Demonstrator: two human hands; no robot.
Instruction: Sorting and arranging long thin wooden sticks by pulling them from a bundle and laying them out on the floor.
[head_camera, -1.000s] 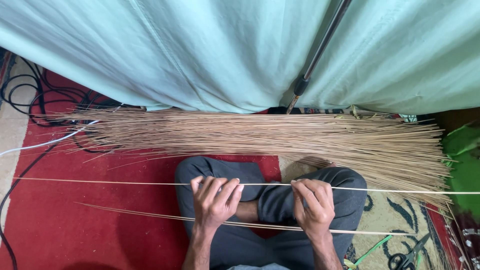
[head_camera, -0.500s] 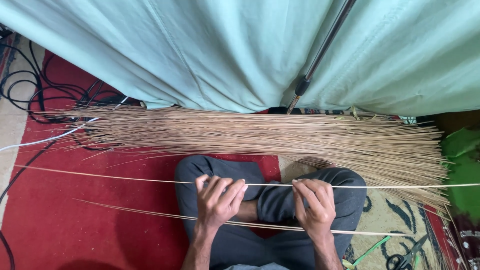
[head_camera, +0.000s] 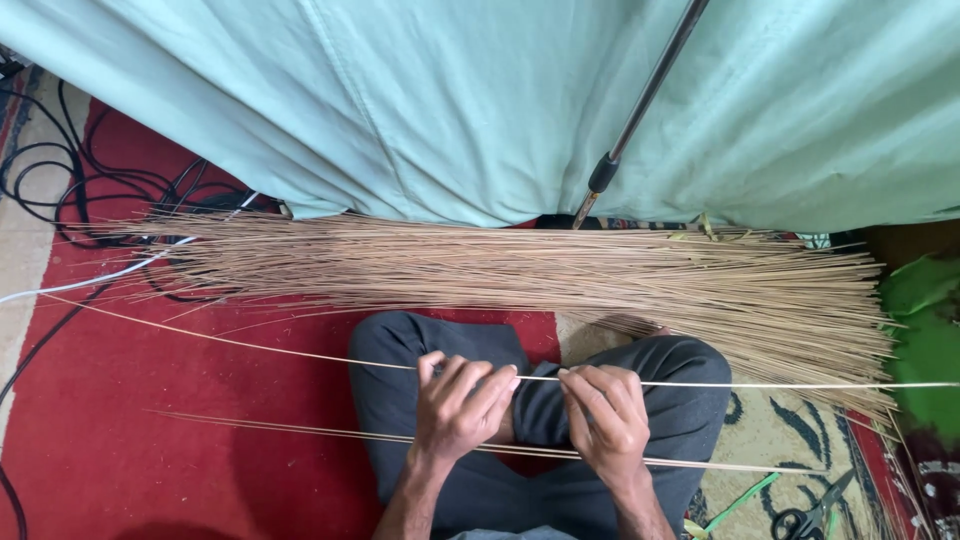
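— What changed?
— The thin stick (head_camera: 300, 350) now slants more, its left end higher; left hand (head_camera: 462, 405) and right hand (head_camera: 603, 415) sit closer, both grips pinching it above the lap.

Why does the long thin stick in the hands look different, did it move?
Yes. The stick stays between the left hand and right hand, but its left end has tipped up the red carpet, toward the pile of sticks.
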